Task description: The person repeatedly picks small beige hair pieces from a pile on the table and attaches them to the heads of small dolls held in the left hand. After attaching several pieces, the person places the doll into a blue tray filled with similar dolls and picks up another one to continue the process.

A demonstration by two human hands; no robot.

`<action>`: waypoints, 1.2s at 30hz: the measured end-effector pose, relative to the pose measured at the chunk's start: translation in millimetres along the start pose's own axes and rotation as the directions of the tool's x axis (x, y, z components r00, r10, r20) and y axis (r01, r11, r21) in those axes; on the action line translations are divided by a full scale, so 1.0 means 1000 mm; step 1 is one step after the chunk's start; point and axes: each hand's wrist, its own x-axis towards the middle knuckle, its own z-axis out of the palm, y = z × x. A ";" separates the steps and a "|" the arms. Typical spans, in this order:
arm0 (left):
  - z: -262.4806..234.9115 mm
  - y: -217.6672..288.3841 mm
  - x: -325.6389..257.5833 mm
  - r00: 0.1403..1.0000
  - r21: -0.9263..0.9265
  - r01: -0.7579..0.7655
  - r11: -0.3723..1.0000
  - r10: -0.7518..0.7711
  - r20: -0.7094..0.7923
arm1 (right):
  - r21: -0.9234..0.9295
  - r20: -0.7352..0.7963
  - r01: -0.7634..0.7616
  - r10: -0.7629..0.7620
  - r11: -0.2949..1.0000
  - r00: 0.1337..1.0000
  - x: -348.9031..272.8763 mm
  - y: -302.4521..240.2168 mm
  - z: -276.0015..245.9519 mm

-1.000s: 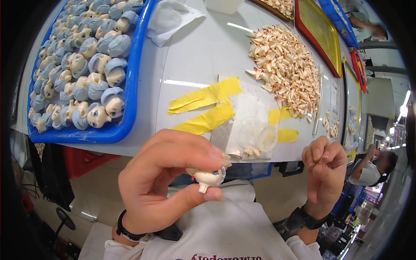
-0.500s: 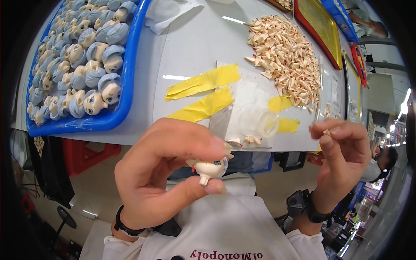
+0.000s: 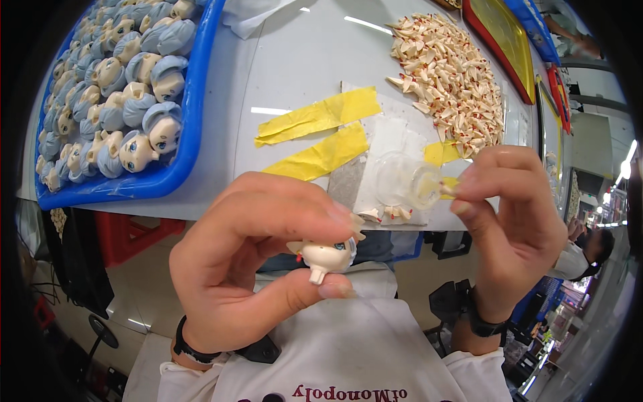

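My left hand [image 3: 248, 261] pinches a small doll head [image 3: 326, 256] between thumb and fingers, in front of the table's near edge. The head has a pale face with a blue eye, a neck peg pointing down and a pointed ear with a red tip on its left side. My right hand [image 3: 512, 214] is closed in a pinch on a small pale ear piece [image 3: 447, 187], mostly covered by the fingertips. That piece is at the mouth of a small clear plastic cup [image 3: 423, 185], which lies on a taped-down board; whether they touch I cannot tell.
A blue tray [image 3: 191, 144] full of blue-haired doll heads stands at the left. A heap of pale, red-tipped ear pieces [image 3: 462, 87] lies at the back right, near a yellow tray [image 3: 506, 50]. Yellow tape [image 3: 318, 117] holds the board; several loose pieces [image 3: 398, 213] rest on its near edge.
My right hand has moved left and slightly up, bringing the small piece to the clear cup. My left hand keeps its hold on the doll head, almost still.
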 end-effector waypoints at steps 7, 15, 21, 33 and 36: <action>0.002 0.002 0.000 0.999 -0.023 0.038 0.999 -0.038 -0.033 | -0.385 0.051 0.193 -0.188 0.903 0.981 0.001 -0.005 0.001; 0.001 0.002 0.000 1.000 0.018 0.000 1.000 0.000 -0.028 | -0.441 0.092 0.263 -0.248 0.858 0.964 0.006 -0.007 -0.001; 0.020 0.013 0.005 0.978 -0.122 0.131 0.984 -0.148 -0.145 | -0.352 0.058 0.204 -0.196 0.914 0.979 0.007 -0.008 -0.001; 0.028 0.017 0.001 0.990 -0.077 0.095 0.993 -0.102 -0.093 | 0.212 0.048 0.018 -0.029 0.977 0.998 -0.017 -0.031 0.011; 0.020 0.008 -0.002 0.999 -0.001 0.024 1.000 -0.024 -0.021 | 0.101 -0.026 0.056 -0.054 0.993 0.998 -0.021 -0.033 0.015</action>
